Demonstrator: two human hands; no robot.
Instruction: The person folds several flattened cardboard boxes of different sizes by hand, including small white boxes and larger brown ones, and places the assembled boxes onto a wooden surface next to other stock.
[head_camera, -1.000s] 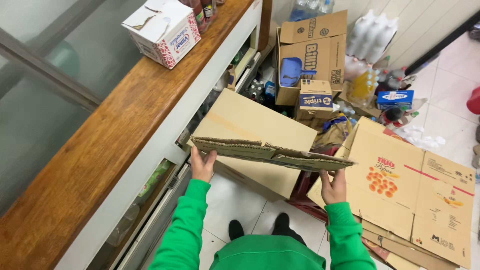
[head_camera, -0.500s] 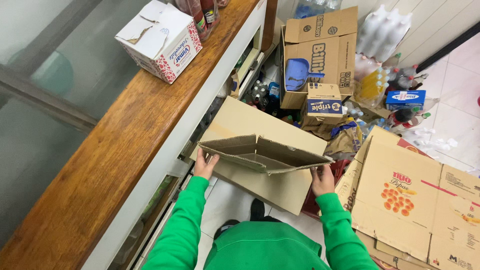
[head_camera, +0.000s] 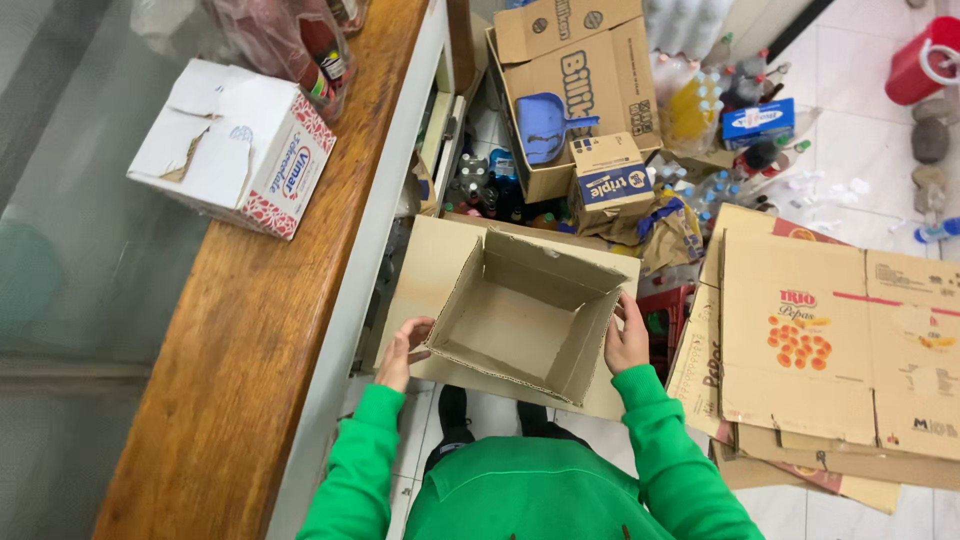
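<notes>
An opened-out brown cardboard box (head_camera: 528, 315) is held in the air between both hands, just off the front edge of the wooden counter (head_camera: 250, 330), its open mouth turned upward. The left hand (head_camera: 402, 352) is curled around the box's left wall near the lower corner, thumb inside and fingers beneath. The right hand (head_camera: 627, 338) is closed on the right wall, fingers (head_camera: 622, 312) pressed flat against its outer face. A torn white carton (head_camera: 235, 145) is seen on the counter's far end.
</notes>
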